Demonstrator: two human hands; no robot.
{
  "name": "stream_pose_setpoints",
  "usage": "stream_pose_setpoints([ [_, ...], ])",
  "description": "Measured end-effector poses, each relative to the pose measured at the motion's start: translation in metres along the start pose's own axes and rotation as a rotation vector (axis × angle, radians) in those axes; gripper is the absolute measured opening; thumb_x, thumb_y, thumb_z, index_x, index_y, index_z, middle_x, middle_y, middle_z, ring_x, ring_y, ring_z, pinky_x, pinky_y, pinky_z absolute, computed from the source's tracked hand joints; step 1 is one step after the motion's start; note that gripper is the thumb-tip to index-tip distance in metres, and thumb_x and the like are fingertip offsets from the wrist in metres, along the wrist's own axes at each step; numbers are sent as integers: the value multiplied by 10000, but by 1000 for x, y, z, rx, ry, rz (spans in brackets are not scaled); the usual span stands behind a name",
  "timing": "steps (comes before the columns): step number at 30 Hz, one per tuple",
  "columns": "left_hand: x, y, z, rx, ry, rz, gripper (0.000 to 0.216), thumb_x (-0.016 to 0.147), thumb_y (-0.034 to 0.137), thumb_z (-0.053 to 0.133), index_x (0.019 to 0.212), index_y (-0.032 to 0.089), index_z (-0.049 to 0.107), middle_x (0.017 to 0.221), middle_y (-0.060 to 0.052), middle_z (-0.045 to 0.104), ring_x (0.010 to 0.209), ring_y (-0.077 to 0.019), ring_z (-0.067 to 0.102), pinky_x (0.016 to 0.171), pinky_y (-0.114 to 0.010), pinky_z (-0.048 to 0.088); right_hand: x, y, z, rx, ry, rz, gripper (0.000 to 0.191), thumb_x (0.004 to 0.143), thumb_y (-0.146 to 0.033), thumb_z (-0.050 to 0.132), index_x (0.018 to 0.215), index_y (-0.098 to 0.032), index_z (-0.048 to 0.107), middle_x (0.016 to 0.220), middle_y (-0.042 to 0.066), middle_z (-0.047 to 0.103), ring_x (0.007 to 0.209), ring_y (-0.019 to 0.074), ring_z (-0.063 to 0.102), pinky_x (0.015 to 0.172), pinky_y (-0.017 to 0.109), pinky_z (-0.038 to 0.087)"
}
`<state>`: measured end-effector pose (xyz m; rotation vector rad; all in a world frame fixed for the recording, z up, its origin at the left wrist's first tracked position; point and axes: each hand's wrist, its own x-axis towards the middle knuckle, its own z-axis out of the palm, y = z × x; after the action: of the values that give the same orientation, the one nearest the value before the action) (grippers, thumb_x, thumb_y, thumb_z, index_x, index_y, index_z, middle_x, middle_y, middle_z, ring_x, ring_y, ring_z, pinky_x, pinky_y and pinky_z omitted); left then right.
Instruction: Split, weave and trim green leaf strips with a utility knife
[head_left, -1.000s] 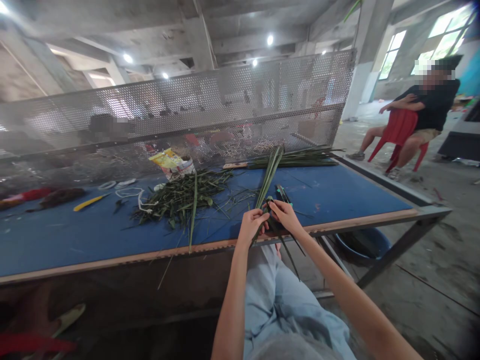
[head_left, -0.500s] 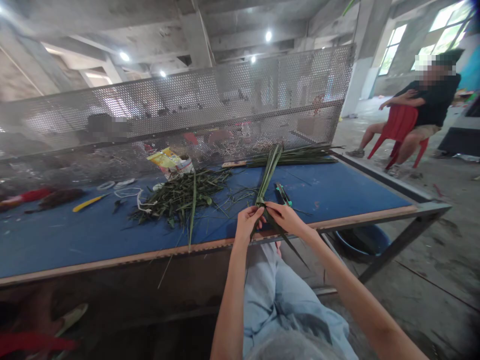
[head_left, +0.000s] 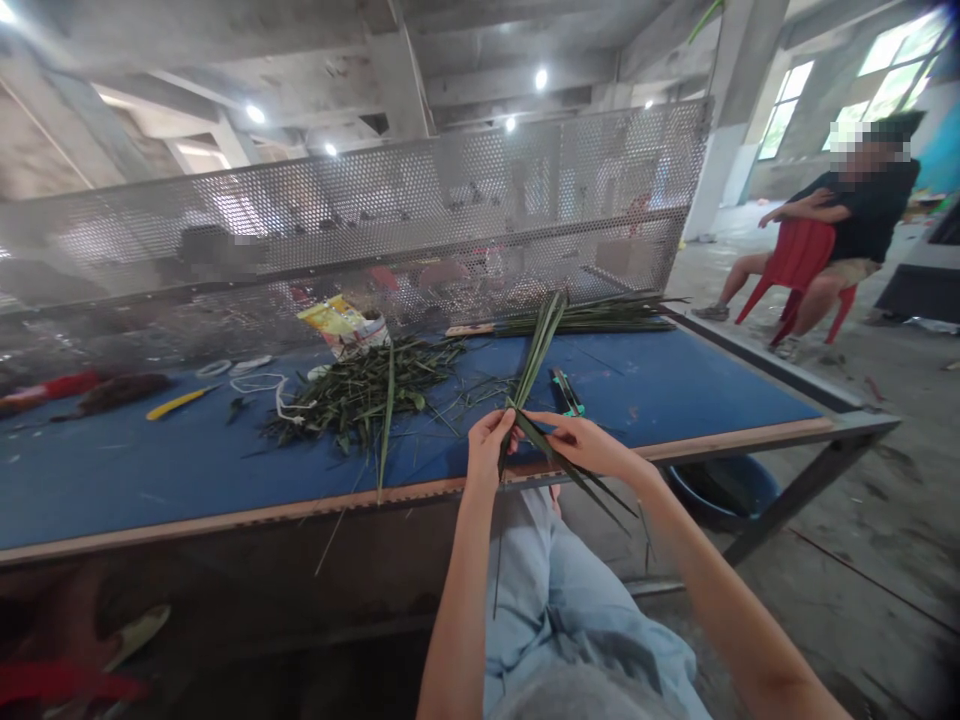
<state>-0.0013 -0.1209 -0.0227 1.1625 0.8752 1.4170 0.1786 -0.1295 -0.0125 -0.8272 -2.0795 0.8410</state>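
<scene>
My left hand (head_left: 489, 444) is closed round a bunch of long green leaf strips (head_left: 537, 352) at their lower part; the strips rise up and away over the blue table (head_left: 150, 470). My right hand (head_left: 581, 441) pinches a few of those strips where they bend down and to the right, past the table's front edge. Both hands hover just above that edge, close together. A pair of green-handled scissors (head_left: 568, 391) lies on the table right behind my right hand.
A heap of cut leaf scraps (head_left: 360, 392), white cord (head_left: 259, 384), a yellow knife (head_left: 178, 403) and a snack bag (head_left: 341, 323) lie on the table. A perforated metal screen (head_left: 420, 210) stands behind. Another person sits on a red chair (head_left: 799, 258) far right. A blue basin (head_left: 724, 487) sits under the table.
My right hand has drawn some strips down and rightward, folding them away from the bunch. My left hand has stayed gripping the bunch, shifting slightly left.
</scene>
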Motion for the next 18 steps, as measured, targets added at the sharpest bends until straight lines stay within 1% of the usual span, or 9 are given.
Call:
stream_pose_setpoints([
  [2, 0, 1, -1, 9, -60, -19, 333, 695, 447, 684, 714, 125, 602, 570, 3, 577, 393, -46, 433, 389, -192, 312, 4, 0, 3, 69, 31, 3, 487, 830, -241, 476, 1314, -202, 519, 631, -4, 566, 518, 112, 408, 484, 206, 358],
  [4, -1, 1, -2, 19, -86, -30, 331, 695, 446, 682, 716, 127, 595, 573, 6, 574, 393, -45, 430, 389, -193, 308, 10, 2, 9, 143, 81, 29, 448, 834, -274, 483, 1266, -179, 559, 667, 13, 582, 514, 108, 406, 452, 203, 341],
  [6, 0, 0, -3, 24, -64, -17, 334, 694, 449, 681, 700, 130, 581, 556, 15, 561, 383, -39, 414, 383, -189, 293, 14, 6, 16, 201, 122, 62, 418, 837, -296, 486, 1215, -156, 594, 641, 7, 563, 484, 92, 373, 422, 193, 313],
  [8, 0, -1, -3, 32, -35, 4, 337, 695, 449, 680, 678, 131, 567, 544, 19, 556, 375, -33, 402, 378, -185, 275, 15, 9, 22, 264, 132, 79, 413, 833, -309, 502, 1197, -143, 605, 596, -11, 525, 461, 78, 346, 406, 184, 299],
  [12, 0, -2, -2, 49, -9, 16, 340, 693, 450, 681, 662, 135, 558, 531, 17, 560, 369, -34, 403, 373, -183, 262, 14, 14, 26, 382, 91, 109, 441, 810, -318, 545, 1211, -142, 592, 569, -29, 519, 438, 67, 353, 398, 177, 316],
  [15, -1, -2, -2, 41, -7, 11, 336, 686, 448, 687, 670, 135, 565, 521, 18, 558, 364, -36, 402, 371, -184, 259, 12, 15, 23, 434, 71, 137, 451, 805, -313, 549, 1222, -147, 579, 620, -18, 572, 427, 57, 368, 395, 175, 339],
  [18, -1, -2, -2, 36, -17, 5, 326, 687, 438, 687, 681, 132, 576, 522, 15, 561, 363, -37, 400, 369, -184, 258, 11, 15, 20, 473, 23, 164, 474, 819, -321, 533, 1264, -160, 540, 683, 1, 613, 399, 50, 366, 363, 173, 331],
])
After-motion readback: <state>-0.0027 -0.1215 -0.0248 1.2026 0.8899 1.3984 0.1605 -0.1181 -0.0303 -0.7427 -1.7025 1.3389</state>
